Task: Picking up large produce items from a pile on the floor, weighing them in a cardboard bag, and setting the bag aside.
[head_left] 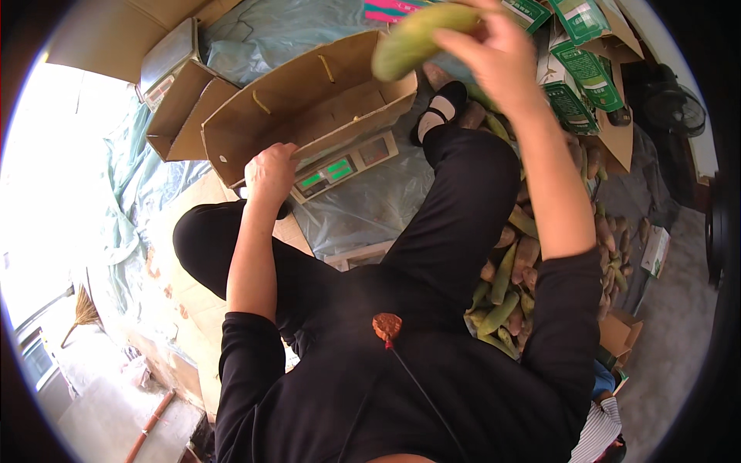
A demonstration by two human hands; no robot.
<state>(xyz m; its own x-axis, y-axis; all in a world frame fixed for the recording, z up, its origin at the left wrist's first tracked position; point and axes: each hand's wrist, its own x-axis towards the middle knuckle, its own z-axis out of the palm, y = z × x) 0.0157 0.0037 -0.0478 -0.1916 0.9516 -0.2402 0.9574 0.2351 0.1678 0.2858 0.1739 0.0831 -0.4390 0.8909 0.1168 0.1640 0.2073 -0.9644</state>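
My right hand [502,58] grips a thick, yellow-green radish [421,38], raised past the right end of an open cardboard carton [289,89]. The carton is long and brown, with yellow cord handles, and its visible inside holds nothing. It stands on a scale [340,171] with lit green displays. Closed over the carton's near rim is my left hand [270,174], at its left part. To the right of my leg lies a heap of radishes [505,289], some green, others brownish with soil.
Green-printed boxes [583,77] are stacked at the far right, beside a black fan [675,108]. Another open carton [185,108] sits left of the long one. Plastic sheeting [270,35] covers the ground beyond. A broom [82,312] is at the left.
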